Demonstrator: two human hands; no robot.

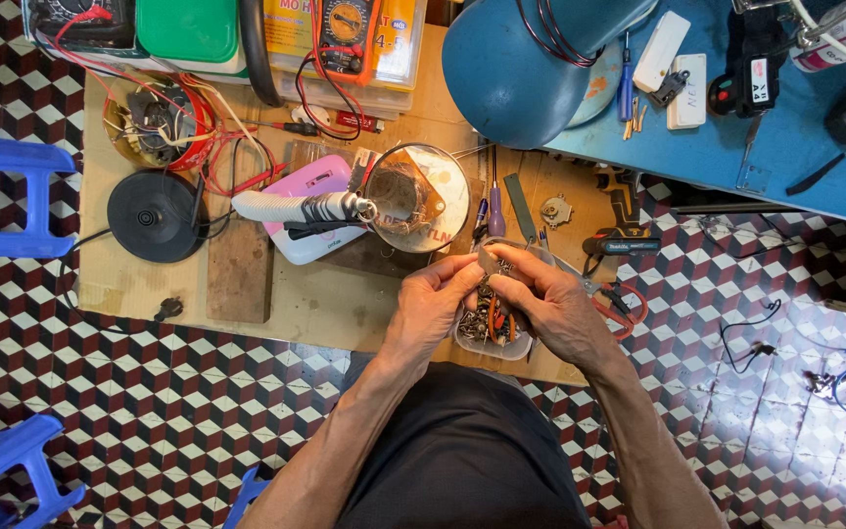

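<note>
Above the clear plastic tray of small metal parts, both hands meet over a sheet of cardboard laid on the patterned tile floor. The left hand has its fingers curled narrow, with thumb and forefinger pinched on a small metal part held above the tray. The right hand closes its fingertips on the same part from the opposite side; the part is too small to identify. The tray rests on the cardboard at its near edge, just in front of the person's lap.

Beyond the hands, a magnifier on a flexible white arm stands over a pink-and-white box. A black round base lies to the left. A cordless drill lies right of the tray, and a blue lamp shade stands above.
</note>
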